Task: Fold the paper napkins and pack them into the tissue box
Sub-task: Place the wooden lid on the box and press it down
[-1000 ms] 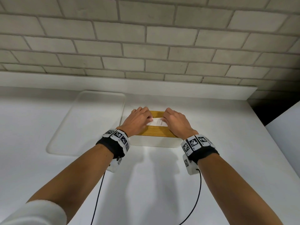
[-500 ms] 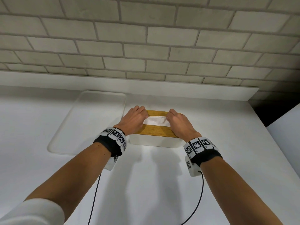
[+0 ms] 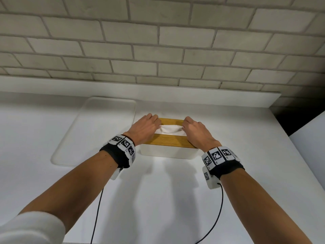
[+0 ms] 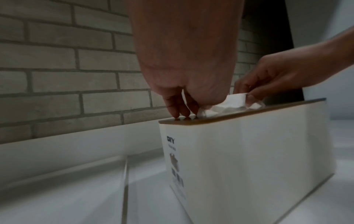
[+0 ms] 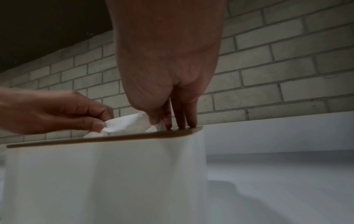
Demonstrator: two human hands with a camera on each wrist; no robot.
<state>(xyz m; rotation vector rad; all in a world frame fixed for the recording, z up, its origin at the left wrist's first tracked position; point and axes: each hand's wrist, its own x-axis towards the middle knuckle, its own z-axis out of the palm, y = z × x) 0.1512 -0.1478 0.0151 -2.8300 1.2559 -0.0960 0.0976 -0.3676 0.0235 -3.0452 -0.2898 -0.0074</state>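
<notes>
Pinching the napkin (image 3: 168, 129) atop the tissue box (image 3: 167, 153): both hands, left (image 3: 144, 128) and right (image 3: 197, 132).

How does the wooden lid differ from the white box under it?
The wooden lid is brown, thin and flat; the white box is pale, tall and upright. The lid has a slot where a napkin sticks out; the box wall is closed and carries a printed label. Fingertips of both hands rest on the lid, not the box walls. Both share one outline.

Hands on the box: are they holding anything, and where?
Both pinch the napkin poking from the box slot: left hand its left end, right hand its right end.
</notes>
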